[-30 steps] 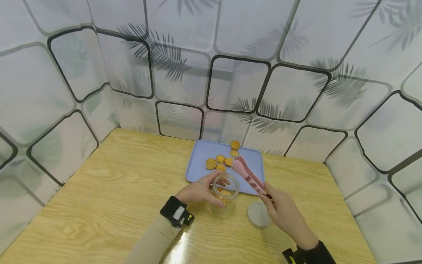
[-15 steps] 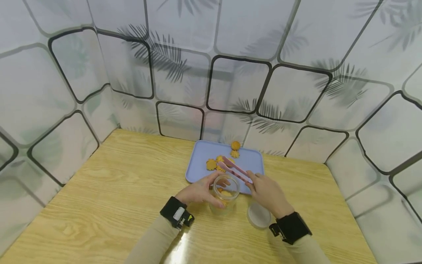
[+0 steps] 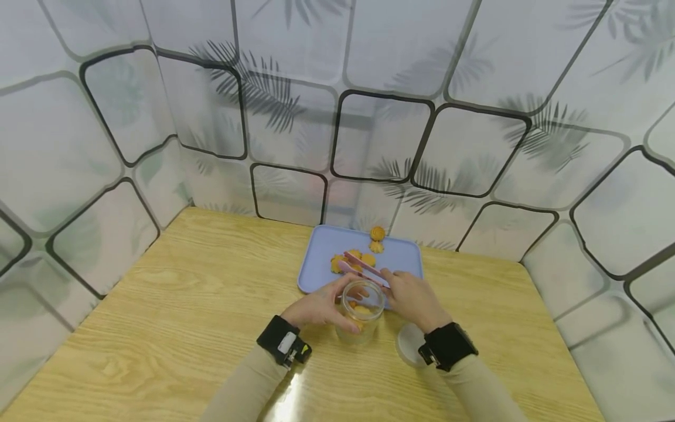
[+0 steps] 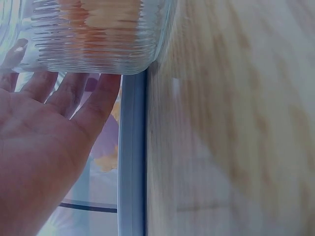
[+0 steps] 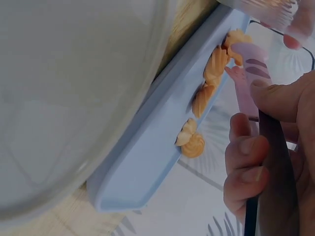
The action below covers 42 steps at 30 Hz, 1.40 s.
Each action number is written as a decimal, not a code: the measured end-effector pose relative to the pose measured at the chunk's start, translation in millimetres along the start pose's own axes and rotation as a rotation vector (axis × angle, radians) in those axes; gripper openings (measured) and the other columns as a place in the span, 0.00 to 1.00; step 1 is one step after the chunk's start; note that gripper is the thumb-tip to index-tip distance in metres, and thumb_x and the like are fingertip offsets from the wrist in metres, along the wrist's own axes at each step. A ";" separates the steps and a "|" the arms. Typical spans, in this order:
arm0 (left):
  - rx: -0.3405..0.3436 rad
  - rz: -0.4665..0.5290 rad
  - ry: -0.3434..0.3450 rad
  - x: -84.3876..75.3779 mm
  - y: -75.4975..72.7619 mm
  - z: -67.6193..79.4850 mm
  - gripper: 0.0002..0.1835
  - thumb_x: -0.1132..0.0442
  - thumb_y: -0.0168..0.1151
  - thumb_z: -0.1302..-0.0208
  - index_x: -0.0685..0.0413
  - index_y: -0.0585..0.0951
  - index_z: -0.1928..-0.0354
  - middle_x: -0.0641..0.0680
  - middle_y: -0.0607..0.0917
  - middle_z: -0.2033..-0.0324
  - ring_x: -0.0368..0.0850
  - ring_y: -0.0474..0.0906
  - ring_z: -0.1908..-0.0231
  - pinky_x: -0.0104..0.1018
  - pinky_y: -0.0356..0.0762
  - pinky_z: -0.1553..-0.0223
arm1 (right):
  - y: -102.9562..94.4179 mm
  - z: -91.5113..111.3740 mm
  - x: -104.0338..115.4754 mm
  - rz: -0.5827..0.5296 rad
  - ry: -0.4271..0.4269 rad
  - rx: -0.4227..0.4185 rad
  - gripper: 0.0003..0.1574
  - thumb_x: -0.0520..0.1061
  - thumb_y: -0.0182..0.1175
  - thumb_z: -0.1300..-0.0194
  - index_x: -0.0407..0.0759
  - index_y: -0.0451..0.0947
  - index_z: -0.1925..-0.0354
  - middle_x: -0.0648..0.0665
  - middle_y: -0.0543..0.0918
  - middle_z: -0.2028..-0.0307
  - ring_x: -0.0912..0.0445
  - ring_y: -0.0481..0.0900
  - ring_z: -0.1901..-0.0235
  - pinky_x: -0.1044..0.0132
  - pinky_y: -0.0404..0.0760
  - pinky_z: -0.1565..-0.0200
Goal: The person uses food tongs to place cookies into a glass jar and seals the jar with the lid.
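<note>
My left hand (image 3: 319,306) is curled round a clear glass jar (image 3: 364,328), which stands without its lid in front of the tray. Ribbed glass (image 4: 93,49) shows orange-yellow cookies in its lower part. In my right hand (image 3: 413,299) I grip pink tongs (image 5: 253,73) with dark handles, their tips spread apart. Those tips hover at the cluster of cookies (image 5: 216,66) on the blue tray (image 3: 321,243). Two more cookies (image 3: 377,239) lie together near the tray's far edge.
A round whitish lid (image 3: 408,346) rests on the wooden table (image 3: 184,305), right of the jar and partly under the right wrist. Patterned curtain walls (image 3: 290,193) enclose the table at the back and sides.
My right hand has moved left and forward, taking the tongs from beside the jar to the cookie cluster. The tongs have spread open. The left hand and jar stay put.
</note>
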<state>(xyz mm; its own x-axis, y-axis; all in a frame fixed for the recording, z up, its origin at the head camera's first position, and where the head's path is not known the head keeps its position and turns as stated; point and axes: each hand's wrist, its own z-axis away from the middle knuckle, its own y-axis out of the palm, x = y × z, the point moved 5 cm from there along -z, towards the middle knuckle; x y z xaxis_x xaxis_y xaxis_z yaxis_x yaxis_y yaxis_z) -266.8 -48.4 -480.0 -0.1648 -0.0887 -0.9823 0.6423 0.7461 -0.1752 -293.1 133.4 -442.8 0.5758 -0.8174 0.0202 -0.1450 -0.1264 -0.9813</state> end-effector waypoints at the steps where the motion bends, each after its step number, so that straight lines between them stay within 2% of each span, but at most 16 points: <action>1: 0.000 0.000 0.001 0.2 0.1 0.0 0.47 0.66 0.81 0.49 0.37 0.66 0.29 0.56 0.74 0.33 0.49 0.69 0.33 0.46 0.70 0.34 | 0.4 -0.6 0.8 -0.003 0.002 0.007 0.21 0.45 0.65 0.30 0.39 0.79 0.42 0.40 0.86 0.65 0.45 0.86 0.64 0.49 0.84 0.63; 9: -0.008 0.002 -0.008 0.8 -0.1 0.4 0.47 0.66 0.81 0.49 0.36 0.66 0.29 0.51 0.75 0.34 0.48 0.69 0.33 0.44 0.70 0.34 | 4.9 -2.3 2.8 -0.026 0.030 0.010 0.21 0.45 0.64 0.29 0.36 0.80 0.43 0.37 0.87 0.62 0.42 0.86 0.61 0.48 0.85 0.62; 16: -0.012 -0.003 -0.012 2.1 0.7 0.3 0.49 0.66 0.81 0.49 0.38 0.65 0.28 0.54 0.75 0.34 0.48 0.69 0.33 0.44 0.70 0.34 | 6.5 0.9 4.2 -0.019 0.027 -0.015 0.19 0.43 0.64 0.32 0.37 0.82 0.45 0.38 0.88 0.61 0.42 0.87 0.60 0.47 0.85 0.61; 23: 0.005 0.024 0.016 1.3 1.9 -0.6 0.50 0.69 0.80 0.49 0.42 0.64 0.27 0.52 0.75 0.35 0.49 0.71 0.34 0.46 0.72 0.35 | 6.7 5.4 5.0 -0.028 -0.002 -0.068 0.15 0.39 0.66 0.35 0.40 0.85 0.49 0.43 0.87 0.69 0.45 0.86 0.67 0.50 0.84 0.66; 32: -0.003 0.034 -0.016 0.5 0.8 1.3 0.50 0.67 0.81 0.49 0.40 0.63 0.26 0.51 0.76 0.34 0.49 0.71 0.33 0.48 0.67 0.31 | 2.9 10.2 1.6 -0.086 0.015 -0.097 0.14 0.38 0.67 0.35 0.39 0.87 0.50 0.43 0.89 0.69 0.49 0.86 0.70 0.55 0.83 0.67; 37: -0.003 0.018 -0.024 1.3 0.2 1.5 0.49 0.66 0.81 0.48 0.38 0.63 0.27 0.53 0.75 0.33 0.49 0.69 0.33 0.47 0.71 0.34 | -1.8 14.4 -1.8 -0.105 0.011 -0.099 0.13 0.40 0.67 0.33 0.40 0.86 0.51 0.45 0.87 0.72 0.54 0.82 0.75 0.61 0.77 0.72; 42: -0.003 -0.014 -0.028 0.9 0.2 1.5 0.49 0.64 0.81 0.48 0.39 0.63 0.27 0.53 0.76 0.35 0.48 0.70 0.33 0.46 0.72 0.35 | -11.6 21.6 -8.3 -0.163 0.018 -0.116 0.15 0.40 0.66 0.32 0.40 0.86 0.48 0.44 0.88 0.69 0.60 0.73 0.78 0.66 0.68 0.74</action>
<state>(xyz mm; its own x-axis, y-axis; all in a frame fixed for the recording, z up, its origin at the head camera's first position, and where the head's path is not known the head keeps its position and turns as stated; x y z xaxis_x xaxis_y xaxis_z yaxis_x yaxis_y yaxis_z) -265.7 -49.3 -481.0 -0.1525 -0.1180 -0.9812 0.6377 0.7467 -0.1890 -278.8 153.8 -435.8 0.5848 -0.7907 0.1811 -0.1432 -0.3204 -0.9364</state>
